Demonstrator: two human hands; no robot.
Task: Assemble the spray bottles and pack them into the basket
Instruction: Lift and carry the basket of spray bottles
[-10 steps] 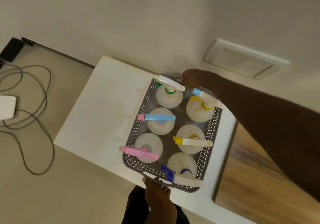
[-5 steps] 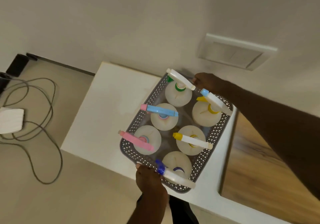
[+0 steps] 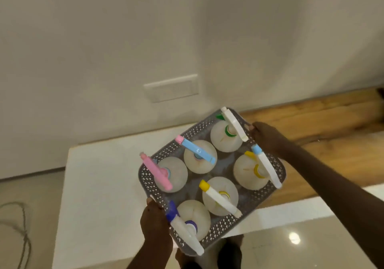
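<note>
A grey perforated plastic basket (image 3: 245, 222) is held at opposite ends by a person's two bare hands. The left hand (image 3: 154, 220) is closed on the near end of the rim, fingers curled under and thumb on top. The right hand (image 3: 262, 134) grips the far end; its fingers are mostly hidden behind the rim.

Six translucent white round spray bottles stand upright inside, in two rows of three, each fitted with a trigger head:
- a pink-headed bottle (image 3: 172, 174) at the left,
- a bottle with a light blue head and pink nozzle (image 3: 200, 156) beside it,
- a white-headed bottle with a green collar (image 3: 226, 138) at the far end,
- a bottle with a white head, blue nozzle and yellow collar (image 3: 249, 172) near the right wrist,
- a bottle with a white head and yellow nozzle (image 3: 220, 196) in the middle,
- a bottle with a white head and dark blue nozzle (image 3: 193, 220) nearest the left hand.

The basket is above the corner of a white rectangular tabletop (image 3: 99, 196); whether it touches cannot be told. A wooden surface (image 3: 324, 127) lies to the right.
</note>
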